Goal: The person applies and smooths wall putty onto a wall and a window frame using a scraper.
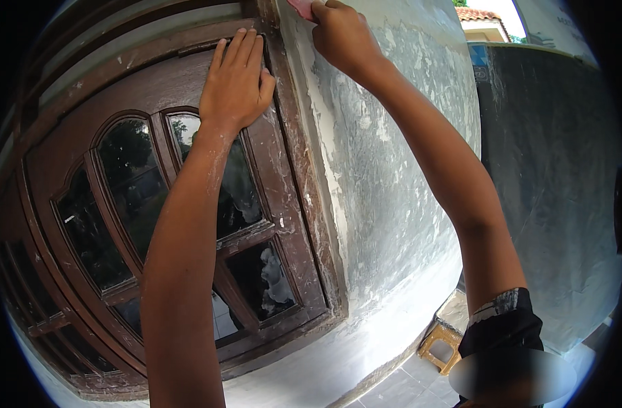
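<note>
My left hand [236,85] lies flat with fingers stretched on the upper right corner of a brown wooden window [185,81] with arched glass panes. Higher up and to the right, my right hand [348,41] is closed on a pink object [302,8], cut off by the picture's top edge, so its kind does not show. That hand is in front of a grey wall [406,143] with patchy, flaking paint, just right of the wooden frame [294,146]. Pale scuffs and specks mark the wood.
A large dark panel [549,183] stands on the right, past the wall's edge. Below, a worn yellowish stool [441,347] rests on the tiled floor [402,389]. A tiled roof [479,15] shows at the top right.
</note>
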`<state>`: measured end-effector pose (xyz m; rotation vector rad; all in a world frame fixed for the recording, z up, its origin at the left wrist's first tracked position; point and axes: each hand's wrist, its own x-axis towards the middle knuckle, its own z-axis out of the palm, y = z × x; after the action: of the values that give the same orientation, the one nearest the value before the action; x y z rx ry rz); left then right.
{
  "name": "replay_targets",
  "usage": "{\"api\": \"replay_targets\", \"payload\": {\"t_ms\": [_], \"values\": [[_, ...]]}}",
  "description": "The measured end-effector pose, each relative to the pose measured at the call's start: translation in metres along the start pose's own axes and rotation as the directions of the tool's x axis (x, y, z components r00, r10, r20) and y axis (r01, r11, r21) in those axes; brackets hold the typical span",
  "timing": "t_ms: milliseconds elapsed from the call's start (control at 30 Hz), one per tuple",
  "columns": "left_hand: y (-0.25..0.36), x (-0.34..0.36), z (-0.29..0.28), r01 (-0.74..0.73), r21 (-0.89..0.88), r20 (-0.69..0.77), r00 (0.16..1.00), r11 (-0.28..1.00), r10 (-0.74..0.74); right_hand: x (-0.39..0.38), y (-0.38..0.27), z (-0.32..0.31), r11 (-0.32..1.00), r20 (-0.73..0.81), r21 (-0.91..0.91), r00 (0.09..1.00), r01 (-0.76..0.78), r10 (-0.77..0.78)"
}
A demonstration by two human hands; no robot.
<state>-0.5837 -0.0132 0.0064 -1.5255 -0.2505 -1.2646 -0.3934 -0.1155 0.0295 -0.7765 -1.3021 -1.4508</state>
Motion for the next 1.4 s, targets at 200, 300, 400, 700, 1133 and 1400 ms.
{"api": "replay_targets", "payload": {"t_ms": [200,300,400,700,1133,1400], "values": [[-0.015,-0.008,-0.001,-0.014,0.054,-0.023,1.000,0.998,0.015,-0.063,-0.044,0.011,0.998,0.193,-0.011,0.979,0.068,-0.064],[-0.013,-0.007,-0.001,-0.011,0.061,-0.023,1.000,0.998,0.012,-0.059,-0.053,-0.007,0.997,0.163,0.039,0.984,0.060,-0.065],[-0.003,-0.002,0.005,-0.013,0.032,-0.024,1.000,0.999,0.014,-0.021,-0.017,-0.008,0.999,0.087,-0.028,0.996,-0.024,0.026],[-0.012,-0.008,-0.003,0.002,0.048,0.012,1.000,0.999,-0.003,-0.081,-0.057,-0.012,0.998,0.264,0.061,0.964,0.012,-0.028],[-0.011,-0.008,-0.005,0.022,0.044,0.024,0.999,0.999,-0.023,-0.067,-0.036,0.000,1.000,0.258,0.001,0.966,-0.026,0.025],[-0.001,-0.001,0.001,0.006,0.010,-0.008,1.000,1.000,-0.006,0.017,0.024,0.014,0.989,0.048,0.080,0.991,-0.125,0.122]]}}
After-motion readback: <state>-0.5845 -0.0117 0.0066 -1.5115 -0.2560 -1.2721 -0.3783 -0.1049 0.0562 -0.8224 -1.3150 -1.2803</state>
